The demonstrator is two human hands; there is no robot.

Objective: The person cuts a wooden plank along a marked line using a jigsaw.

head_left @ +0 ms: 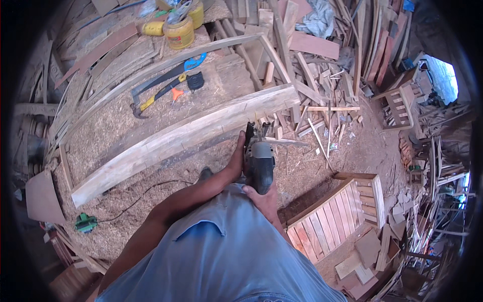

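Note:
My right hand (264, 201) is wrapped round the rear of a grey-and-black power tool (262, 156), by its look a jigsaw, held in front of my body. Against the left side of the tool lies my left hand (236, 162), closed on its black front part; its fingertips are partly hidden. The tool's two-pronged black front points away from me. Just beyond it is a long, slightly curved wooden beam (191, 133), lying across the work area from lower left to upper right. Tool and beam appear apart.
Beyond the beam lie a handsaw (161, 80), a claw hammer (156, 98), a tape measure (195, 81) and an orange tool (176, 94). A yellow jar (179, 34) stands farther back. A dark cord (146, 194) crosses sawdust. Right: a slatted wooden frame (327, 216) and scrap wood (312, 75).

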